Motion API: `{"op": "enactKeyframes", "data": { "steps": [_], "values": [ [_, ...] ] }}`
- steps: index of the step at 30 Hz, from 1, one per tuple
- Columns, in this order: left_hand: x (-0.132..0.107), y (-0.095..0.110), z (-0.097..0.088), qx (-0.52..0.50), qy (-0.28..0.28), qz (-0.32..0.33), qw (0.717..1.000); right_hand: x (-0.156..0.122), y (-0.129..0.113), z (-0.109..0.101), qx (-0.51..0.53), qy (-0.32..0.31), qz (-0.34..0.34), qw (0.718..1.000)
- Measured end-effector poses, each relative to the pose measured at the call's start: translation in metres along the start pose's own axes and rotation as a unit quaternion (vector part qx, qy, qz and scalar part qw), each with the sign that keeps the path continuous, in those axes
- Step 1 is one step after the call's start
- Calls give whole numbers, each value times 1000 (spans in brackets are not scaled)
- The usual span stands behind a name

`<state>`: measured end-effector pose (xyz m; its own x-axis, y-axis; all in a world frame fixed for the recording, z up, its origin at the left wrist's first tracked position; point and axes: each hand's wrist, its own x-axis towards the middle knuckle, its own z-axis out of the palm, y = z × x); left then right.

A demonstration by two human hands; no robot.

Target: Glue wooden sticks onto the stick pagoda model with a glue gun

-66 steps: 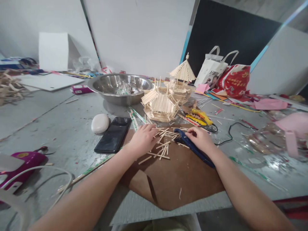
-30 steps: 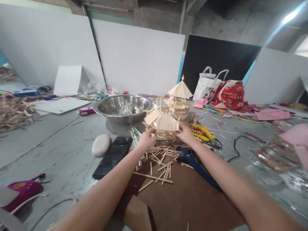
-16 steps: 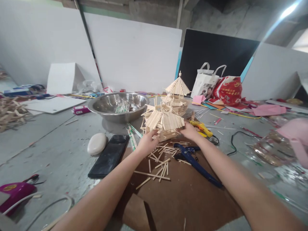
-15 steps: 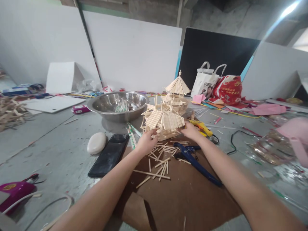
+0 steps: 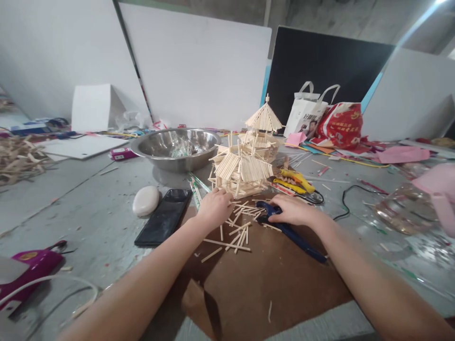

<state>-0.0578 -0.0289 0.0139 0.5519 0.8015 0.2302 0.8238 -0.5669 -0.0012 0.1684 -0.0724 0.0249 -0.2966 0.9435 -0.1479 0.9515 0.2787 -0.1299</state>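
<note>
My left hand [image 5: 213, 208] rests with curled fingers on a scatter of short wooden sticks [image 5: 236, 233] lying on a brown cardboard sheet [image 5: 256, 279]; what it holds, if anything, is hidden. My right hand [image 5: 289, 210] lies over the blue-handled cutter [image 5: 300, 237] on the same sheet, fingers folded round its head. Just beyond both hands stands a small stick-built house [image 5: 241, 173] with a taller stick pagoda [image 5: 263, 124] behind it.
A steel bowl [image 5: 177, 148] sits behind the house. A black phone [image 5: 163, 222] and a white oval case [image 5: 145, 200] lie left of my hand. A yellow tool [image 5: 296, 180] and black cable [image 5: 350, 199] lie right. Bags [image 5: 339, 124] stand at the back, a magenta tool [image 5: 30, 265] near left.
Both hands have let go of the stick house, which stands on the table again. They dropped to the cardboard, the left onto the sticks, the right onto the blue cutter.
</note>
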Motion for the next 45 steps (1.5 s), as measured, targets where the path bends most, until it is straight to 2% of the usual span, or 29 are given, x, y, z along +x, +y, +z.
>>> {"op": "enactKeyframes", "data": {
  "steps": [6,16,19,24,29,32,35,38,41,45],
  "values": [
    [-8,-2,8,29,-15,37,999,-5,8,-1,-14,-20,21,999],
    [-8,-20,1,0,-63,78,995,-5,28,1,-42,-15,87,995],
    [-7,-22,1,0,-65,72,995,-3,35,3,-61,-5,118,991],
    [-6,-20,2,-4,-31,35,999,-2,38,4,-85,29,141,986],
    [-6,-13,3,-94,-23,11,995,1,26,6,-103,108,101,984],
    [-6,-11,6,-107,-25,15,994,6,17,10,-104,135,56,984],
    [-7,-10,7,-94,-31,16,995,10,11,19,-97,144,-9,985],
    [-7,-10,5,-87,-41,20,995,12,8,27,-74,126,-68,987],
    [-6,-12,2,-107,-44,10,993,12,6,29,-46,106,-93,989],
    [-2,-15,-2,-207,-54,-38,976,11,5,25,-29,116,-102,988]
  ]
}}
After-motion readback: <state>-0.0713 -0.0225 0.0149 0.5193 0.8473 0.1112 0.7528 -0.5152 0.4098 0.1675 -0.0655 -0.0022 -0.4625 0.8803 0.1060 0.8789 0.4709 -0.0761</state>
